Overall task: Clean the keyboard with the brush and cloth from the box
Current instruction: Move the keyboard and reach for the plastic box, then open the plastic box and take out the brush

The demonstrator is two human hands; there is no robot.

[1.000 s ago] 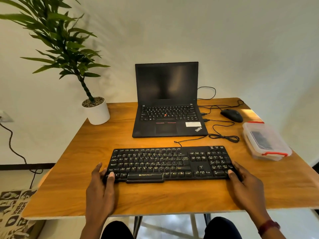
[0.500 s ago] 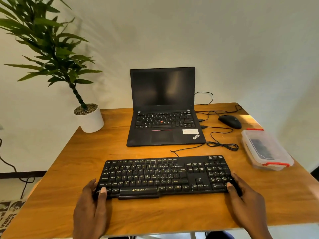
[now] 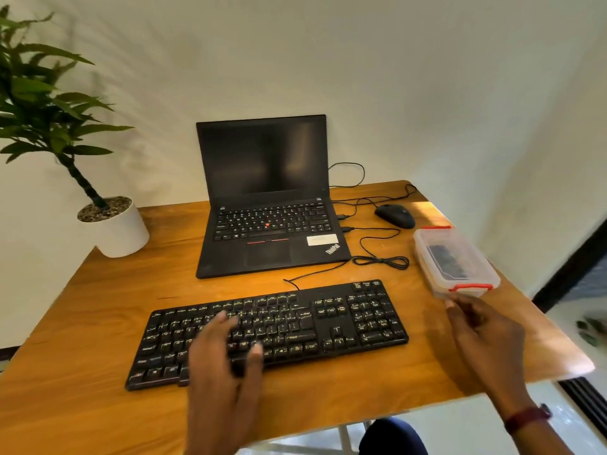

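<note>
A black keyboard [image 3: 328,323] lies across the front of the wooden table [image 3: 98,323]. My left hand [image 3: 223,366] hovers over the keyboard's left half, fingers straight and spread, holding nothing. At the table's right edge sits a clear plastic box [image 3: 455,261] with red clips, its lid closed and something dark inside. My right hand [image 3: 483,330] is just in front of the box's near end, fingers loosely extended and empty. No brush or cloth can be made out.
An open black laptop [image 3: 266,205] stands behind the keyboard. A black mouse [image 3: 394,215] and coiled cables [image 3: 381,259] lie between the laptop and the box. A potted plant in a white pot [image 3: 115,229] stands at the back left corner.
Both hands have left the keyboard's ends. The left one moved right over the keys, and the right one moved right towards the box. The view has turned to the right.
</note>
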